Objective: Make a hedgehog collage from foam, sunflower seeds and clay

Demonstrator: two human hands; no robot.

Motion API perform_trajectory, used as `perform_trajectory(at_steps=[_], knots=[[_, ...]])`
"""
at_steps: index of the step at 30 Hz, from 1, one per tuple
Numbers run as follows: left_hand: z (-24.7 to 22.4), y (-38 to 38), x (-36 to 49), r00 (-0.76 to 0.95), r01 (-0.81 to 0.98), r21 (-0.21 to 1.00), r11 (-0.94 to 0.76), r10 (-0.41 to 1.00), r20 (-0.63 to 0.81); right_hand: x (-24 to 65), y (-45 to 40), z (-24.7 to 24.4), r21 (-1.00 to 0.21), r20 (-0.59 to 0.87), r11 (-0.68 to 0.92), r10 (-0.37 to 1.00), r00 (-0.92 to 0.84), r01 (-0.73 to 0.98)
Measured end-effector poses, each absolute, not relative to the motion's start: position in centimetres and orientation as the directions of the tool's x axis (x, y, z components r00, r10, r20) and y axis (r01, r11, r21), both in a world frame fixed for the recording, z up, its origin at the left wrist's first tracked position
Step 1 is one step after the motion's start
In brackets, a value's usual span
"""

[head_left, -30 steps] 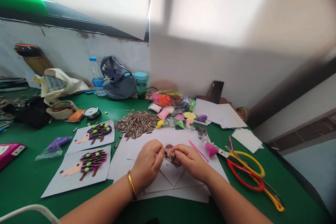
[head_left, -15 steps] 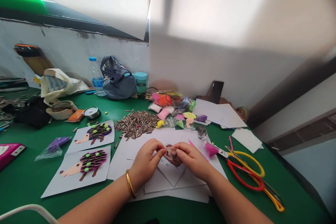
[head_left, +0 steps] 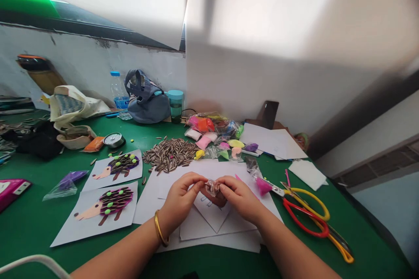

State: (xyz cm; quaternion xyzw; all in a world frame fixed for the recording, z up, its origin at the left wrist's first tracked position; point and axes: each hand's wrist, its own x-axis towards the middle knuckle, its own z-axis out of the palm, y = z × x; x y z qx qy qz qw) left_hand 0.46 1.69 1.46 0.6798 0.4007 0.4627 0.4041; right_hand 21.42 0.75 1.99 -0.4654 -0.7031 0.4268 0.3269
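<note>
Fingers and thumb of my left hand pinch one side of a small clear plastic bag of brown modelling clay. On the opposite side, my right hand grips the same bag with its fingertips. The bag is crumpled, and the brown clay hangs below the fingertips. Under it lies a white paper with a few blue drawn lines, partly covered by my hands. To the left rest two sheets bearing hedgehogs made of clay and sunflower seeds, a nearer hedgehog picture and a farther hedgehog picture.
A heap of sunflower seeds lies beyond the papers, with several bagged coloured clays beside it. At the right are red-and-yellow-handled scissors. A blue bag and a water bottle stand by the wall.
The bag has shifted slightly between my fingertips, and more of its clear plastic shows above the brown clay. My hands have barely moved, and the things around them have stayed put.
</note>
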Motion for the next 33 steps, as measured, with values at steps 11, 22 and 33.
perform_trajectory(at_steps=[11, 22, 33], knots=[[0.7, 2.2, 0.3, 0.149, 0.105, 0.971, -0.213, 0.969, 0.197, 21.2, 0.6, 2.2, -0.941, 0.04, 0.152, 0.937, -0.348, 0.301], [1.3, 1.5, 0.5, 0.34, 0.426, 0.736, -0.526, 0.847, 0.409, 21.0, 0.5, 1.9, -0.931, 0.054, 0.182, 0.926, -0.374, 0.317], [0.8, 0.8, 0.9, 0.509, 0.52, 0.4, -0.754, 0.65, 0.564, 20.9, 0.3, 1.5, -0.895, 0.047, 0.206, 0.925, -0.376, 0.395]])
